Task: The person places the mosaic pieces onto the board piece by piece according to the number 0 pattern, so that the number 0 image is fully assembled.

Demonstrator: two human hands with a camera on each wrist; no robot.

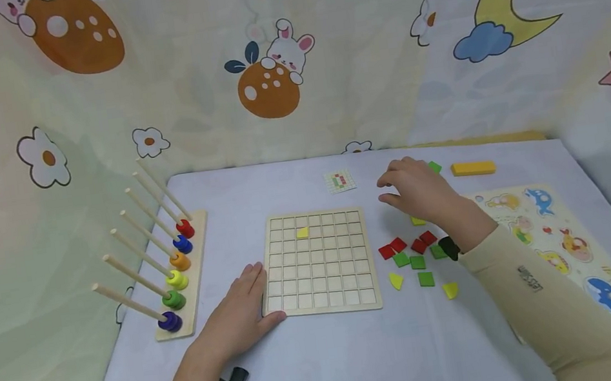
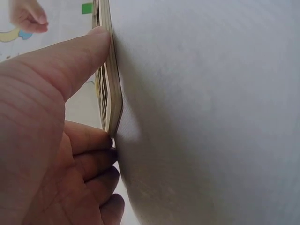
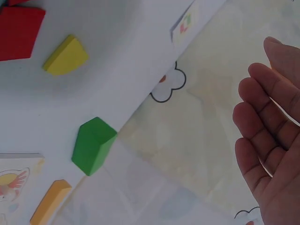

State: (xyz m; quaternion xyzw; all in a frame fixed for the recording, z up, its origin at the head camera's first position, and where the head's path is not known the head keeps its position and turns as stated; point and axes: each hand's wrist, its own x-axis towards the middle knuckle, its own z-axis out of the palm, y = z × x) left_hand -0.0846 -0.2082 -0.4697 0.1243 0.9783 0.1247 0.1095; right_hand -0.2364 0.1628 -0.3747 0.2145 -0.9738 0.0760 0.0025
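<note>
My left hand rests at the near left corner of a wooden grid board. Its fingers lie along the left side and its thumb touches the near edge. One yellow square tile sits in a cell near the board's far side. My right hand is raised over the table right of the board, palm empty in the right wrist view and fingers loosely bent. Below it lie red tiles, green tiles and yellow pieces. A green piece is partly hidden behind this hand in the head view.
A small pattern card lies beyond the board. At the left stands a wooden rack of upright pegs with coloured rings. A yellow block is at the back right, above an animal picture board partly covered by my right sleeve.
</note>
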